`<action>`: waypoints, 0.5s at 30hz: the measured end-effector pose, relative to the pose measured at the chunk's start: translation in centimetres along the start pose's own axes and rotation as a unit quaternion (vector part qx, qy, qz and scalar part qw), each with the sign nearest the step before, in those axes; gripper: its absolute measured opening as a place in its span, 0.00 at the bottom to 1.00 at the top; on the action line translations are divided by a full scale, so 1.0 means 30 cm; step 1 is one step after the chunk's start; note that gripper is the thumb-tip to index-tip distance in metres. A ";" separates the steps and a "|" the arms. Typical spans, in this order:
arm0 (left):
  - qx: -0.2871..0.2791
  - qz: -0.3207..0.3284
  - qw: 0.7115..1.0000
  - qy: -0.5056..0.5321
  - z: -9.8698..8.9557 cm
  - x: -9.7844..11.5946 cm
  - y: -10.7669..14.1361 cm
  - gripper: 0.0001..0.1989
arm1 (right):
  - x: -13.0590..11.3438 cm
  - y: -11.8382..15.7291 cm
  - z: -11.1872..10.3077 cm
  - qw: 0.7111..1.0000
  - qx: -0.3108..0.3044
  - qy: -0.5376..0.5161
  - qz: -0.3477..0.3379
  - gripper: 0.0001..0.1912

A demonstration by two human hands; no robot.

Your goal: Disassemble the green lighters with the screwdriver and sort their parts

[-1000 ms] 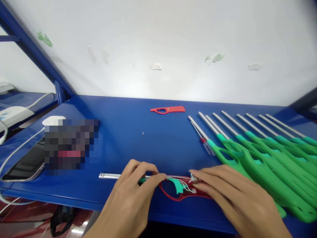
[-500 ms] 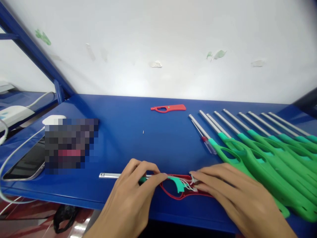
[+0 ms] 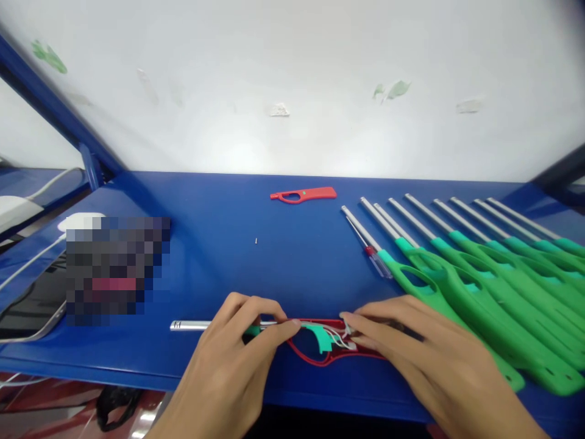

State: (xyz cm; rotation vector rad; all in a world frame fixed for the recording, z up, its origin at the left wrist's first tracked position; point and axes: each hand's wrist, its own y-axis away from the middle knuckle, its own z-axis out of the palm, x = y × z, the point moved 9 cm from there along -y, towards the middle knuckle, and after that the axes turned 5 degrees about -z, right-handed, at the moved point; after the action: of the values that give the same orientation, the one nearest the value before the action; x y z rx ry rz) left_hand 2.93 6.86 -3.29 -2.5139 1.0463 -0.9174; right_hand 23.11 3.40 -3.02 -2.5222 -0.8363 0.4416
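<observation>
A kitchen lighter with an opened red casing (image 3: 315, 364) lies near the front edge of the blue table. Its metal barrel (image 3: 187, 325) points left. In the casing sit a teal trigger (image 3: 323, 339) and thin white wires (image 3: 339, 339). My left hand (image 3: 242, 347) is closed around the lighter where the barrel meets the casing, thumb on top by the trigger. With thumb and fingers, my right hand (image 3: 411, 347) grips the casing's handle end at the wires; what lies under those fingers is mostly hidden.
A red casing half (image 3: 315, 194) lies at the back, with a small screw (image 3: 256, 241) in front. At right lie several green lighters (image 3: 498, 292) side by side, a screwdriver (image 3: 378, 263) beside the nearest. A phone (image 3: 36, 299) with a cable and a blurred-out item (image 3: 119, 262) are left.
The view has shifted slightly, so the things on the table appear a little farther left. Both hands keep nearly the same hold on the lighter.
</observation>
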 end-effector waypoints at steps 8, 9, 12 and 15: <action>0.000 -0.001 1.000 -0.007 -0.008 -0.001 0.005 0.23 | -0.003 -0.004 0.003 1.000 -0.007 -0.013 0.026 0.20; 0.001 -0.002 1.000 -0.009 -0.007 -0.002 0.005 0.22 | -0.002 -0.005 0.004 0.999 -0.007 -0.010 0.031 0.21; 0.001 -0.006 1.000 -0.008 -0.003 -0.005 0.003 0.22 | -0.001 -0.014 -0.002 0.999 0.008 0.001 0.050 0.20; 0.006 -0.009 1.000 -0.001 -0.003 -0.006 0.001 0.21 | -0.004 -0.021 -0.003 0.998 0.019 -0.014 0.059 0.17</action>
State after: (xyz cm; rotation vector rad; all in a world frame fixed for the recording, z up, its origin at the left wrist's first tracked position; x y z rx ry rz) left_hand 2.75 6.96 -3.31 -2.5179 1.0161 -0.9235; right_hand 22.75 3.75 -2.61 -2.5453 -0.6843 0.5283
